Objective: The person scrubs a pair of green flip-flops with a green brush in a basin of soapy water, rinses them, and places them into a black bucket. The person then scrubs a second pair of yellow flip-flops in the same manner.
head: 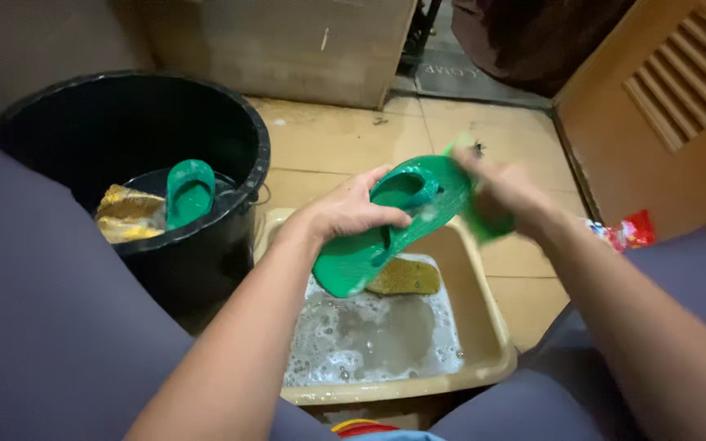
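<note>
My left hand (355,210) grips a green flip-flop sandal (386,237) by its strap side, holding it tilted above a beige wash basin (484,294). My right hand (502,194) is blurred at the sandal's toe end and is closed on a green scrubbing thing (490,224) pressed against the sole. Soap foam clings to the sandal. The basin holds grey soapy water (369,335) and a yellow sponge (406,276) lies at its far side.
A big black bucket (206,106) stands at the left with a second green sandal (189,192) and a yellow-brown cloth (128,214) inside. A red wrapper (631,230) lies on the tiled floor beside a wooden louvred door (680,90). My knees flank the basin.
</note>
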